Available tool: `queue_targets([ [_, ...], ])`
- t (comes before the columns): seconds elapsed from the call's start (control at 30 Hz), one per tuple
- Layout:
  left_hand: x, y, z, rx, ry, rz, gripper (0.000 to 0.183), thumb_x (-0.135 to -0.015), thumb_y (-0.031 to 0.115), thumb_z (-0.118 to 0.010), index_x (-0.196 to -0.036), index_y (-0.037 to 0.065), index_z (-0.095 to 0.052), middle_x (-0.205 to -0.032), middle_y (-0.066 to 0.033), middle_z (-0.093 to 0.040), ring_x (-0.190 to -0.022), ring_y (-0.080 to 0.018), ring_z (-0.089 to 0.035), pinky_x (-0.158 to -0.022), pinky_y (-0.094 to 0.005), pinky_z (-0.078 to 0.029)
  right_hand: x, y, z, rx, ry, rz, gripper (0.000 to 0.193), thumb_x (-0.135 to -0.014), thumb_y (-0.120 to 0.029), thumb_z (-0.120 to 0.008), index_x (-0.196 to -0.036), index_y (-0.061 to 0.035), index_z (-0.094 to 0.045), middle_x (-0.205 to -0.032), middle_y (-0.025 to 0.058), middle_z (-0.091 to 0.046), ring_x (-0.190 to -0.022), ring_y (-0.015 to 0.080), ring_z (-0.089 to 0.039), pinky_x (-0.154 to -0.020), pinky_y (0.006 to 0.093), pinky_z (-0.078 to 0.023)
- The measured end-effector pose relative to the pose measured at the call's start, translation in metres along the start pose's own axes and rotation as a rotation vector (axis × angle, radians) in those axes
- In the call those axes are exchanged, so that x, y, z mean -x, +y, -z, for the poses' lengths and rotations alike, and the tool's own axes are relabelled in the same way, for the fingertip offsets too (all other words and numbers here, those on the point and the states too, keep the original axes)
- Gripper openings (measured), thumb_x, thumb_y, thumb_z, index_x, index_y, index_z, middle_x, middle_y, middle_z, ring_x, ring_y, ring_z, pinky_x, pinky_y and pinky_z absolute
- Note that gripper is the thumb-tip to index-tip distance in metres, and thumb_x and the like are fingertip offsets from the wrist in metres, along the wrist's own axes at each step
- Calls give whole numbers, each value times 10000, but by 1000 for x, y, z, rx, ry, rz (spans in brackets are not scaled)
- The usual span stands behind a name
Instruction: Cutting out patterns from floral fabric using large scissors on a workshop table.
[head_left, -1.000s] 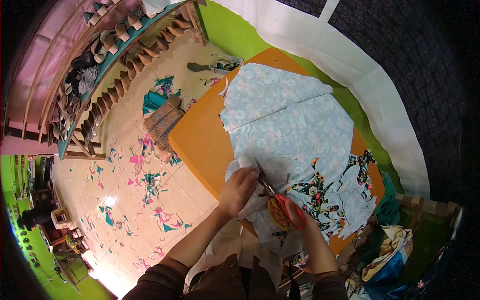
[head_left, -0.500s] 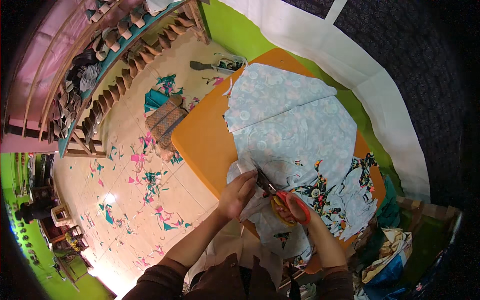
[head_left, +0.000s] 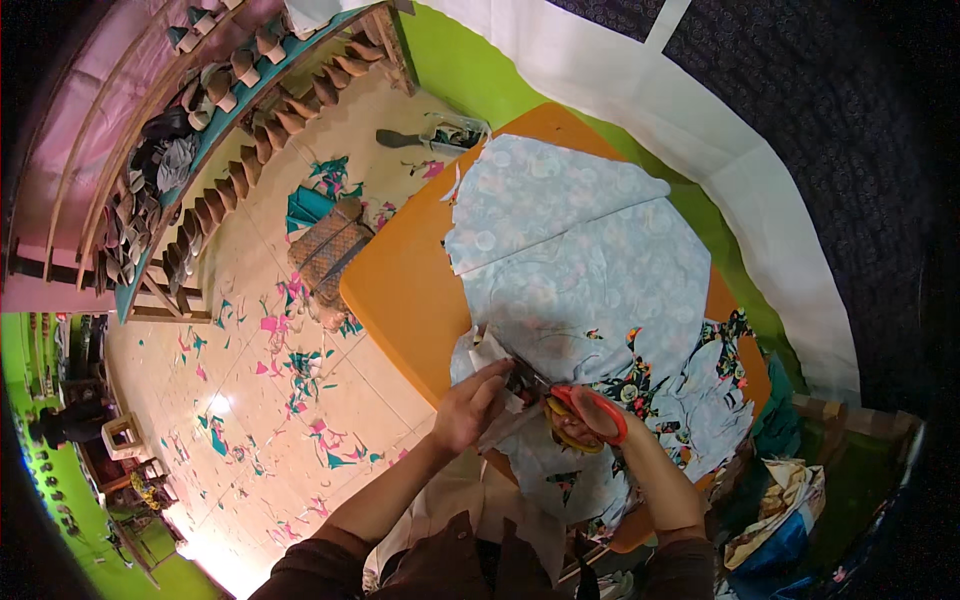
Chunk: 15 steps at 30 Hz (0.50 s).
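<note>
A large piece of fabric lies over the orange table, pale blue-grey side up, with its dark floral side showing where it is folded at the right. My right hand grips scissors with red and yellow handles; their blades point up and left at the fabric's lower-left part. Fingers of my left hand are closed on the fabric's edge close to the blade tips. A whitish flap stands up beside those fingers. Exactly how far the blades are into the cloth is hard to see.
Orange tabletop shows left of the fabric. Teal and pink scraps litter the tiled floor, beside a brown checked bag. Shoes stand on a rack at upper left. A clear bin sits behind the table, and a sack at lower right.
The scissors' handles have shifted slightly to the right and drawn closer together. The fabric edge by my left hand has lifted and folded a little, while that hand stays nearly in place.
</note>
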<state>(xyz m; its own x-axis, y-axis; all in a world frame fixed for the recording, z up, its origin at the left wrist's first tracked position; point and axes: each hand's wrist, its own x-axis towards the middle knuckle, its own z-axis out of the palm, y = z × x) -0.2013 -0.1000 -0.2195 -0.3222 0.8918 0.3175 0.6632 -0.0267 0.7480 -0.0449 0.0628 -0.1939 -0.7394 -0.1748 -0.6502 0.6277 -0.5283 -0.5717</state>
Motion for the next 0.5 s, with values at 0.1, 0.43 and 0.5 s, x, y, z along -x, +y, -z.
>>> queue_targets([
  [0.1,1,-3,3,-52,48,16,346,-660,-59,-543,-970,3,-402,-1019,-191,-511,-746,-264,-563,-622,-307,-482,-2,-4,0,-25,-61,35,729,-628,-735,-361,-924,-71,-416,-657,-30,-372,-451,25,-312,-376,150,-240],
  [0.43,-7,-4,12,221,-65,82,287,-700,-84,-456,-958,33,-408,-986,-161,-524,-760,-249,-557,-631,-299,-445,-9,9,1,-163,-42,62,787,-652,-741,-284,-1078,-96,-429,-676,-22,-392,-444,30,-285,-378,165,-224],
  [0.5,-7,-5,12,208,-78,93,280,-700,-80,-453,-953,33,-410,-992,-163,-522,-774,-254,-555,-641,-302,-446,-7,6,2,-129,-71,59,797,-642,-748,-289,-1081,-98,-429,-677,-17,-395,-442,33,-286,-379,165,-218],
])
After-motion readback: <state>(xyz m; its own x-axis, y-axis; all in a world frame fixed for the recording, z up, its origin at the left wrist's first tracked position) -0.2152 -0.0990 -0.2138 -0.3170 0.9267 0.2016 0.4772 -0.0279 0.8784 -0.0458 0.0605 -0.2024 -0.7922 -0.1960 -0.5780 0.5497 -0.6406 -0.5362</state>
